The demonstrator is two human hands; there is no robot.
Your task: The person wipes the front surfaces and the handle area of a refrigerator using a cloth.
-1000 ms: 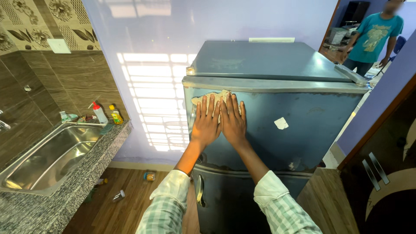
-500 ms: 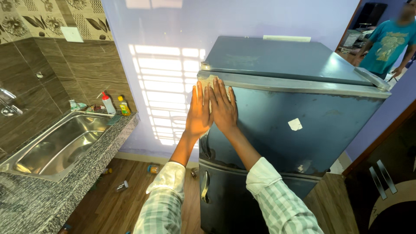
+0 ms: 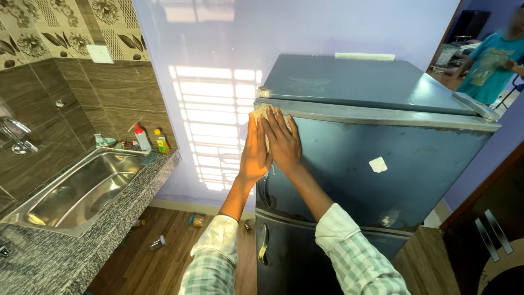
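A dark blue two-door fridge [image 3: 382, 180] stands in front of me. Both my hands press a small beige cloth [image 3: 261, 112] flat against the top left corner of its upper door, just under the metal trim. My left hand [image 3: 254, 152] lies at the door's left edge, fingers pointing up. My right hand [image 3: 284, 143] lies beside it, touching it and covering most of the cloth. Only the cloth's upper edge shows above my fingertips. A pale sticker [image 3: 377, 164] sits further right on the door.
A steel sink [image 3: 82, 186] in a granite counter is on the left, with a tap [image 3: 16, 136] and two bottles [image 3: 143, 137] at its back. Small containers [image 3: 196, 220] lie on the wooden floor. A person in a teal shirt [image 3: 488, 60] stands beyond the fridge.
Both hands and the cloth have slid up and to the left across the upper door, from its middle left to the top left corner.
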